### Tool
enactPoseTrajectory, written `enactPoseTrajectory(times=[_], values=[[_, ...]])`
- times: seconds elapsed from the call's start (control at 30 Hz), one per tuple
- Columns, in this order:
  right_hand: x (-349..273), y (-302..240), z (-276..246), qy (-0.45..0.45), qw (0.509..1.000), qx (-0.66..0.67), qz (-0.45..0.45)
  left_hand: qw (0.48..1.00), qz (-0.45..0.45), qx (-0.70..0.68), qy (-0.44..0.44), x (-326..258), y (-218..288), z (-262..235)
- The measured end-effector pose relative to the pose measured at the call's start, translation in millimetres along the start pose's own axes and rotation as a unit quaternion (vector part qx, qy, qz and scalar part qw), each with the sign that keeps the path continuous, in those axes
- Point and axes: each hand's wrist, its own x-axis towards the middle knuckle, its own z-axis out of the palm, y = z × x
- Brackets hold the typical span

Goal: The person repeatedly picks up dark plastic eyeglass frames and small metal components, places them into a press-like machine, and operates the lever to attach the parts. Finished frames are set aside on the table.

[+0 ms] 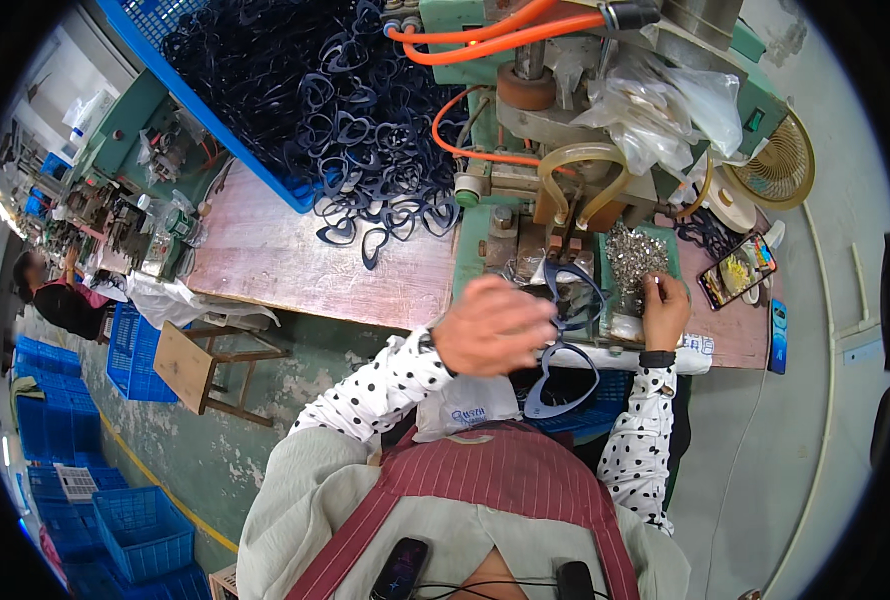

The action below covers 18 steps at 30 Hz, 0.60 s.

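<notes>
A dark blue heart-shaped eyeglass frame [563, 408] extends from the front of the bench machine, one heart under the machine's head and the other toward my lap. My left hand [495, 325], slightly blurred, is at the frame's middle, fingers curled against it; their tips are partly hidden. To the right, my right hand [668, 312] is over a heap of small shiny metal parts [635, 258] in a green tray. Its thumb and forefinger pinch together on a small silvery piece. Both arms wear white sleeves with black dots.
A blue crate [255, 150] spills many dark frames onto the pinkish tabletop [295, 255]. Orange hoses [505, 40] cross the green machine. A phone [737, 270], a blue packet [778, 338] and a fan [777, 160] are at right. A wooden stool [190, 370] stands left; another person sits beyond.
</notes>
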Motion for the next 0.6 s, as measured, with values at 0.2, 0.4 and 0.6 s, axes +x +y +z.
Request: enactPoseTrajectory(times=[0.2, 0.4, 0.6], values=[[-9, -5, 0, 0.059, 0.993, -0.071, -0.079, 0.915, -0.262, 0.292, -0.092, -100, -91, -44], [-4, -25, 3, 0.089, 0.971, -0.139, -0.171, 0.874, -0.174, 0.292, -0.347, -155, -161, -108], [-8, -23, -1, 0.128, 0.978, -0.118, -0.111, 0.908, -0.403, 0.091, -0.066, -102, -141, -82]])
